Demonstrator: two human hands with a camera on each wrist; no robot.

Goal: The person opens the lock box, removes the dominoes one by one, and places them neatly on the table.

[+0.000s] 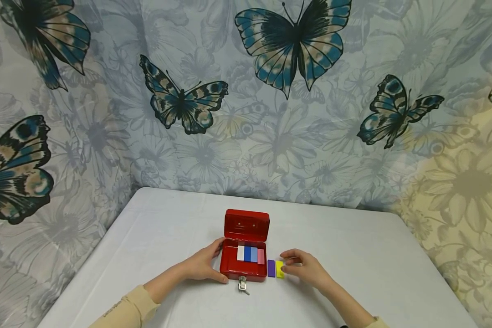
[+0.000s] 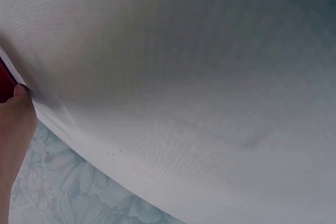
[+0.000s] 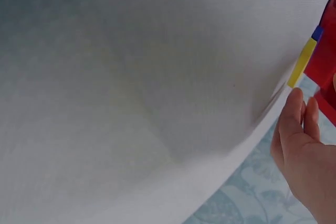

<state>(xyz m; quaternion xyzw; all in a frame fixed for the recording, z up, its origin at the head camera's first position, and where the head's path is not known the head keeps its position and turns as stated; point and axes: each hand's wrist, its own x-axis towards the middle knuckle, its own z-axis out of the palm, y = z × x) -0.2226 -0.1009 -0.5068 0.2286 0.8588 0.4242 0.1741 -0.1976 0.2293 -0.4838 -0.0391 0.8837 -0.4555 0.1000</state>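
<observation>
Head view bright, mostly sharp; warm yellow light tints cloth (image 1: 438, 191) at right. Soft shadows on white table (image 1: 352, 246). Wrist views dimmer, hazy, one upper corner darkest, table edge bowed.

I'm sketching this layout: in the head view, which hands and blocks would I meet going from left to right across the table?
Left hand → white block → dark blue block → light blue block → pink block → purple block → yellow block → right hand.
</observation>
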